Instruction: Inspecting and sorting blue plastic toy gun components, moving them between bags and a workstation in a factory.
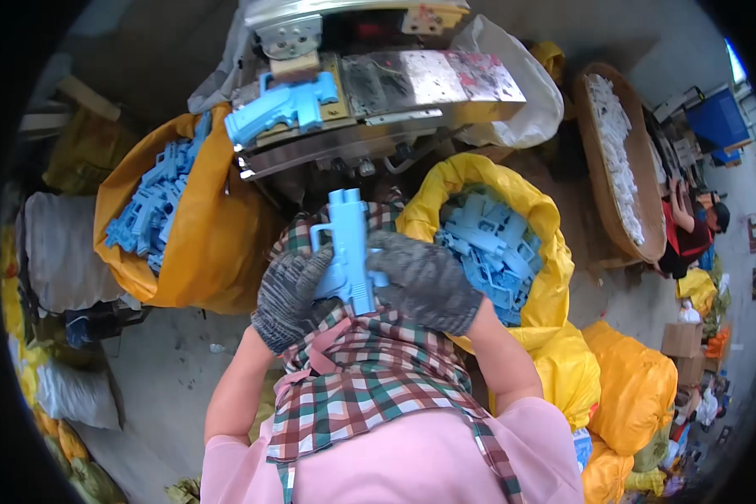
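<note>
Above my checked apron, my gloved hands hold a light-blue plastic toy pistol (349, 244), its muzzle end pointing away from me. My left hand (292, 296) wraps the grip side, and my right hand (428, 281) has its fingers against the other side. On the machine's fixture ahead lies a second blue toy pistol (284, 107), touched by neither hand. At my left stands an orange sack (214, 252) with several blue toy pistols (155, 197). At my right, close to my right hand, a yellow sack (554, 244) contains loose blue plastic parts (491, 248).
The metal machine (437, 80) spans the space ahead, with a white sack (521, 113) behind it. Farther right is a long brown container (592, 151) of white pieces. Filled yellow and orange sacks (630, 378) crowd my right side. Another person (689, 223) is at far right.
</note>
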### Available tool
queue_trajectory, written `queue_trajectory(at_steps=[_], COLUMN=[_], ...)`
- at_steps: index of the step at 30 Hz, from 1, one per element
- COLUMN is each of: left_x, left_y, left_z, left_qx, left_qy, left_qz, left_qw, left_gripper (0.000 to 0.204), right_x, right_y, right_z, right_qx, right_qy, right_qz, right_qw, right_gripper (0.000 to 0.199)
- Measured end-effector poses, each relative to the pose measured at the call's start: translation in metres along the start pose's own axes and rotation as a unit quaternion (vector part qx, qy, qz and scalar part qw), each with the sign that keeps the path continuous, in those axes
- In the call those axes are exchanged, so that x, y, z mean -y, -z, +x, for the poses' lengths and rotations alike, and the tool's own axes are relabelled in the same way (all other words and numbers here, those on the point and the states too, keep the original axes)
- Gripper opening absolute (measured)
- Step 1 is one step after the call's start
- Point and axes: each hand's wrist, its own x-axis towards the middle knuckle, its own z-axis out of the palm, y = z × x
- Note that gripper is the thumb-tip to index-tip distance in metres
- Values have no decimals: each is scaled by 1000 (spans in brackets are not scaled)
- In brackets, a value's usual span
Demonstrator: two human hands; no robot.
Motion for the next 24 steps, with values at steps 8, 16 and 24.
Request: queue_trajectory(at_steps=[8, 16, 24], left_x=[56, 57, 110], left_y=[55, 113, 105], left_z=[86, 129, -11], left_qx=[-291, -50, -224], left_qy=[81, 99, 255], left_qz=[191, 313, 391], left_qw=[934, 943, 856], left_gripper=[81, 55, 61], right_x=[-18, -35, -53], right_y=[46, 27, 40], right_z=[-23, 12, 128], right_qx=[-213, -254, -167], right_qy=[-54, -29, 120], right_qz=[43, 150, 22], right_qw=[975, 955, 978], right_gripper=[48, 56, 37])
